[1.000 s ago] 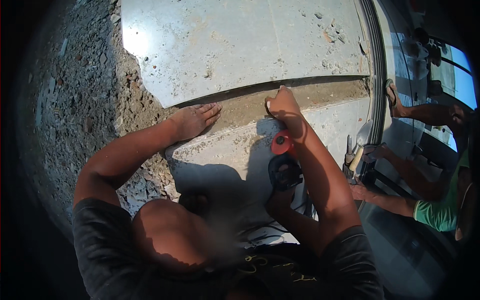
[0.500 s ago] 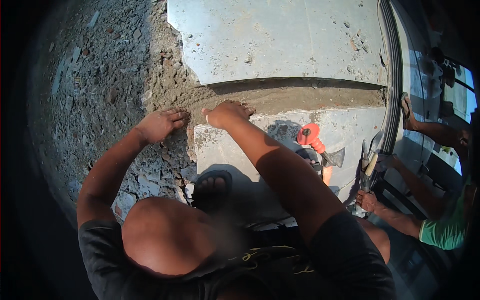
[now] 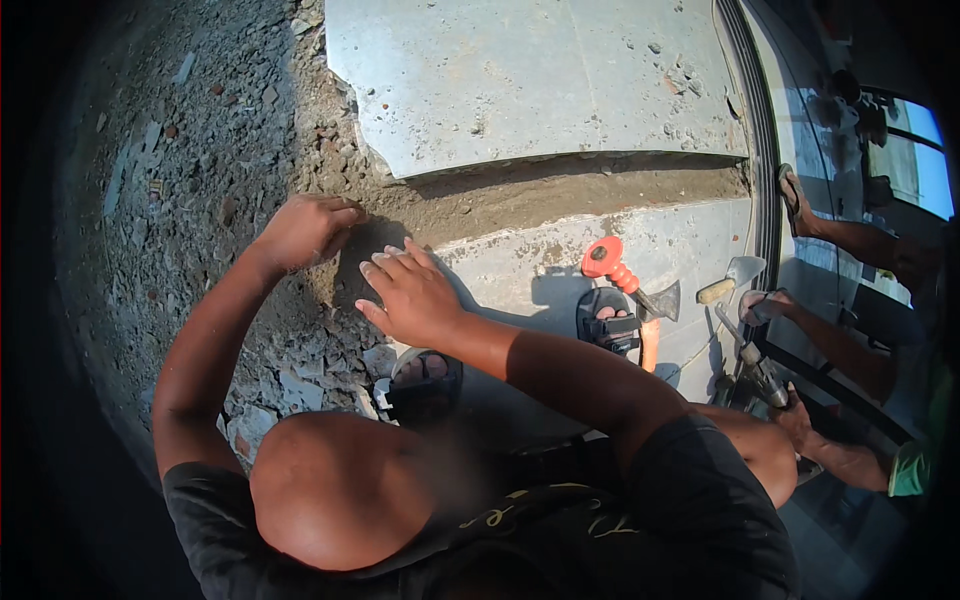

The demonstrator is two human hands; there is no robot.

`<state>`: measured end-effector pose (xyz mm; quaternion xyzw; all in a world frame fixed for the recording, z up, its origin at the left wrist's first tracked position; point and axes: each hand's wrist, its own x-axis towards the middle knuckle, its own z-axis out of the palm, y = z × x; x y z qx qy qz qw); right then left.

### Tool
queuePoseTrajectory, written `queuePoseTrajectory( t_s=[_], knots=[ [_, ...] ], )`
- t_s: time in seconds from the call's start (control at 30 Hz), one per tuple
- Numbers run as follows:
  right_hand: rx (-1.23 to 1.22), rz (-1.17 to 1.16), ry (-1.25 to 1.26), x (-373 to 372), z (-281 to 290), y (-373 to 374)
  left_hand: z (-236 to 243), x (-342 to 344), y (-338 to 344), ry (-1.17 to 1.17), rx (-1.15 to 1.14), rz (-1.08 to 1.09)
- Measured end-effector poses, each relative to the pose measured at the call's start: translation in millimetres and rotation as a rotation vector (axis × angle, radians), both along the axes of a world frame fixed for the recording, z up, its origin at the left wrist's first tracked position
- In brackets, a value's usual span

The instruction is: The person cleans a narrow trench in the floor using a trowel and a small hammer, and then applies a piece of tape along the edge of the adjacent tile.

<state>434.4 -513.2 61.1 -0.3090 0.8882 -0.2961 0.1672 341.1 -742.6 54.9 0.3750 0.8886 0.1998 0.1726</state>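
Note:
A strip of bare, sandy soil [image 3: 590, 190] runs between two grey tiled slabs. At its left end, by the rubble, my left hand [image 3: 308, 230] is closed, with fingers curled down over the soil; whatever is inside is hidden. My right hand [image 3: 410, 298] is stretched out with spread fingers, palm down, over shaded ground beside the near slab's left edge. It holds nothing visible. A flat chisel [image 3: 635, 283] with an orange-red hand guard lies on the near slab [image 3: 515, 265], right of my hands.
Broken rubble [image 3: 210, 190] covers the left side. The far slab [image 3: 480, 80] has a chipped left edge. A trowel [image 3: 728, 280] lies near a dark ribbed track [image 3: 765, 130]. At right, a green-sleeved co-worker's hand [image 3: 793, 422] grips a metal tool. My sandalled feet stand nearby.
My right hand has drawn back toward me from the soil strip and spread its fingers. My left hand has lifted slightly and curled. The co-worker's trowel now lies on the slab.

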Motion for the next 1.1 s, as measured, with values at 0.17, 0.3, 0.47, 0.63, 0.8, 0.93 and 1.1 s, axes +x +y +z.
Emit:
queuePoseTrajectory(
  t_s=[0.17,0.3,0.47,0.63,0.8,0.93,1.1],
  knots=[
    [0.206,0.102,0.161,22,-12,92,-52,-26,147,0.195,0.094,-0.533],
    [0.25,0.175,0.105,29,-27,97,-98,-40,196,0.38,0.116,-0.59],
    [0.253,0.171,0.222,27,-30,107,-115,-38,160,0.196,-0.188,-0.492],
    [0.218,0.171,0.237,24,-23,110,-89,-11,99,0.129,-0.298,-0.448],
    [0.256,0.202,0.224,25,-28,115,-83,15,40,0.048,-0.27,-0.425],
    [0.247,0.196,0.21,28,-27,115,-72,38,3,-0.034,-0.348,-0.329],
    [0.173,0.191,0.196,25,-21,107,-60,87,-52,-0.02,-0.441,-0.306]
  ],
)
